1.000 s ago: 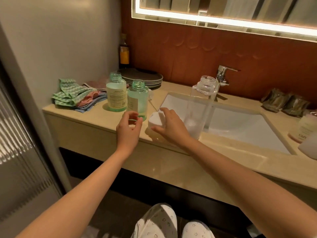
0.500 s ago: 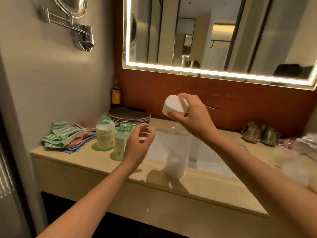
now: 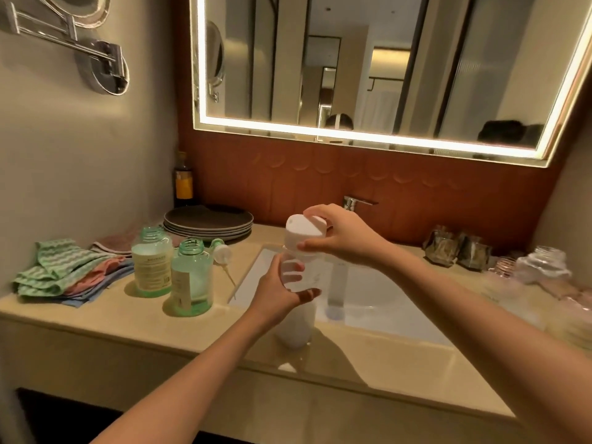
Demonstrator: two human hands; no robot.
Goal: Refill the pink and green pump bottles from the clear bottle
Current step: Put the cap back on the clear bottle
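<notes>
The tall clear bottle (image 3: 296, 325) stands on the counter's front edge beside the sink. My left hand (image 3: 282, 290) grips its upper body. My right hand (image 3: 339, 238) holds the white cap (image 3: 302, 233) tilted on the bottle's neck. Two green bottles stand open to the left, one (image 3: 152, 267) behind and one (image 3: 191, 282) in front, each partly filled with pale liquid. A pump head (image 3: 221, 251) with its tube lies on the counter behind them. A pink-tinted bottle (image 3: 504, 267) shows blurred at the right.
Folded cloths (image 3: 64, 274) lie at the far left. A stack of dark plates (image 3: 208, 222) and a brown bottle (image 3: 183, 181) sit at the back. The sink (image 3: 384, 302) and faucet (image 3: 352, 202) are centre. Wrapped packets (image 3: 458, 248) and a clear jar (image 3: 544, 264) occupy the right.
My right hand lifted the white cap from the counter and brought it down onto the clear bottle's neck. My left hand moved over and took hold of the bottle. The view tilted upward.
</notes>
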